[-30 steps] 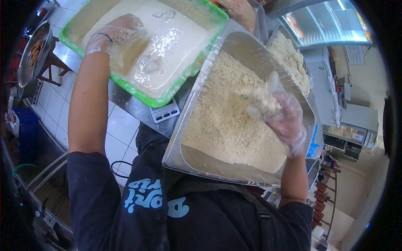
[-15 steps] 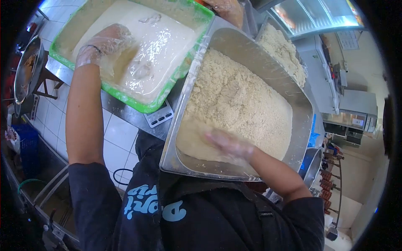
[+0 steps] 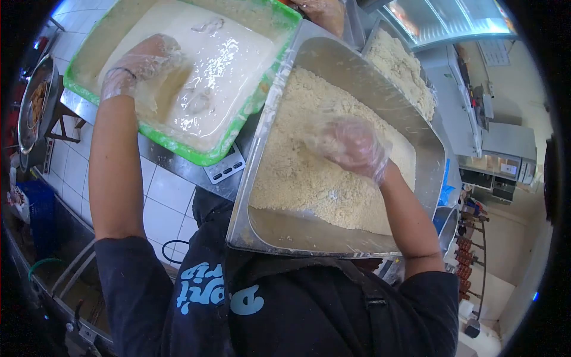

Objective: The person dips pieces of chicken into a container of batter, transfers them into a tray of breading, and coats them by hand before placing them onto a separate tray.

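Note:
My left hand, in a clear plastic glove, hangs over a green tub of white, runny batter. Its fingertips point down and are hidden by the loose glove and batter. Pale lumps show in the batter, coated over. My right hand, also in a clear glove, is on the crumbly, flour-like coating in a deep steel pan. Motion smears its fingers, so whether they hold anything does not show.
A second container with pale crumbly coating stands behind the pan. A scale sits partly under the tub's near edge. At the far left is a round metal pan with brown pieces. A lit glass case is at the back.
My right hand has moved away from the pan's near side, up to the middle of the coating. The coating has been pushed back, baring the pan's near bottom. My left hand has barely shifted.

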A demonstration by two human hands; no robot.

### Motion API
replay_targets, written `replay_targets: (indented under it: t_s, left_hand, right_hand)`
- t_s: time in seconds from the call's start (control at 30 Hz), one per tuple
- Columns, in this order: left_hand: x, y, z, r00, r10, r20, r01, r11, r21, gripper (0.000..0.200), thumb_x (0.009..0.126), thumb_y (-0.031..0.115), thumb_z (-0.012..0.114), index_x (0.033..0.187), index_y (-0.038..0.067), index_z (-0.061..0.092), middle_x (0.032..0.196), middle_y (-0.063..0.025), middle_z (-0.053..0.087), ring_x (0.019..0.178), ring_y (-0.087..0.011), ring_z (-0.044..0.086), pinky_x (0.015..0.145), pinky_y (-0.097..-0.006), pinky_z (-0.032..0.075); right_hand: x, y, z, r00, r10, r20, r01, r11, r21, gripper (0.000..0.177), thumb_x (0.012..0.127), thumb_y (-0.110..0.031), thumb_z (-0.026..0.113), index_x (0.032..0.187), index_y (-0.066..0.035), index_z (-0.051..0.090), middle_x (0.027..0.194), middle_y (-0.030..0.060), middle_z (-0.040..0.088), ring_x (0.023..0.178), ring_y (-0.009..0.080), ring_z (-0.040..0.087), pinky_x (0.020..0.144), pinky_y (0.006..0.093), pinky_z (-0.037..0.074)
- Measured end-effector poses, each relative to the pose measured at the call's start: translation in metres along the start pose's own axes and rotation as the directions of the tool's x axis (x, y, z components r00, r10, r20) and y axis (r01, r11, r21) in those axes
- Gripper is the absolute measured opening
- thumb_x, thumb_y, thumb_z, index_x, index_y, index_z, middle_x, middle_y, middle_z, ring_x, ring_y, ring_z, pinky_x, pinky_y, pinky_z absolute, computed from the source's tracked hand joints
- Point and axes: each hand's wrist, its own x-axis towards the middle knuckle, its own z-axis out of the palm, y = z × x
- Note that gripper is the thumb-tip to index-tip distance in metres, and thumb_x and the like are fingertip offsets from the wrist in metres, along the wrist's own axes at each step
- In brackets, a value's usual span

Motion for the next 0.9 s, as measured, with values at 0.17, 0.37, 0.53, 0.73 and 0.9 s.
replay_targets:
  t_s: [0.17, 0.37, 0.53, 0.73, 0.9]
  left_hand:
    - [0.006, -0.005, 0.004, 1.000, 0.004, 0.015, -0.004, 1.000, 0.008, 0.035, 0.076, 0.029, 0.056, 0.105, 0.009, 0.056, 0.108, -0.0131, 0.055, 0.102, -0.0264, 0.051, 0.089, -0.0336, 0.038]
    - [0.007, -0.005, 0.004, 1.000, -0.011, 0.000, 0.011, 0.998, 0.056, 0.033, 0.078, 0.030, 0.054, 0.104, 0.009, 0.057, 0.109, -0.0128, 0.055, 0.102, -0.0268, 0.050, 0.090, -0.0339, 0.037]
    - [0.008, -0.012, 0.005, 1.000, 0.019, 0.006, -0.019, 1.000, -0.006, 0.032, 0.078, 0.030, 0.054, 0.101, 0.007, 0.058, 0.107, -0.0135, 0.055, 0.101, -0.0266, 0.051, 0.088, -0.0344, 0.038]
    - [-0.009, -0.009, 0.004, 0.982, 0.188, 0.029, -0.186, 0.981, -0.061, 0.034, 0.078, 0.031, 0.055, 0.100, 0.006, 0.058, 0.107, -0.0139, 0.055, 0.099, -0.0271, 0.051, 0.088, -0.0343, 0.038]
    - [0.004, -0.008, 0.005, 0.994, 0.095, 0.058, -0.090, 0.993, -0.077, 0.037, 0.076, 0.034, 0.055, 0.101, 0.007, 0.057, 0.107, -0.0141, 0.055, 0.100, -0.0276, 0.051, 0.088, -0.0334, 0.038]
  right_hand:
    - [-0.050, 0.060, -0.018, 0.983, -0.182, 0.034, 0.178, 0.881, -0.438, 0.015, 0.077, -0.020, 0.057, 0.090, -0.014, 0.063, 0.084, 0.0086, 0.062, 0.078, 0.0221, 0.060, 0.070, 0.0343, 0.049]
    - [-0.012, 0.043, 0.016, 0.950, 0.057, -0.307, -0.128, 0.968, -0.215, 0.032, 0.081, -0.022, 0.049, 0.111, -0.010, 0.051, 0.110, 0.0110, 0.054, 0.102, 0.0280, 0.050, 0.088, 0.0423, 0.038]
    - [0.040, 0.064, 0.082, 0.932, 0.157, -0.328, -0.290, 0.865, -0.409, 0.057, 0.082, -0.031, 0.043, 0.131, -0.005, 0.026, 0.135, 0.0147, 0.027, 0.125, 0.0329, 0.022, 0.101, 0.0499, 0.013]
    - [0.016, 0.030, 0.106, 0.876, 0.304, -0.375, -0.392, 0.901, -0.185, 0.078, 0.077, -0.052, 0.046, 0.133, -0.004, 0.021, 0.136, 0.0198, 0.023, 0.128, 0.0341, 0.015, 0.104, 0.0465, 0.004]
    - [0.001, 0.039, 0.091, 0.908, 0.140, -0.396, -0.284, 0.900, -0.332, 0.075, 0.078, -0.051, 0.046, 0.131, -0.002, 0.025, 0.133, 0.0205, 0.025, 0.126, 0.0336, 0.019, 0.105, 0.0438, 0.005]
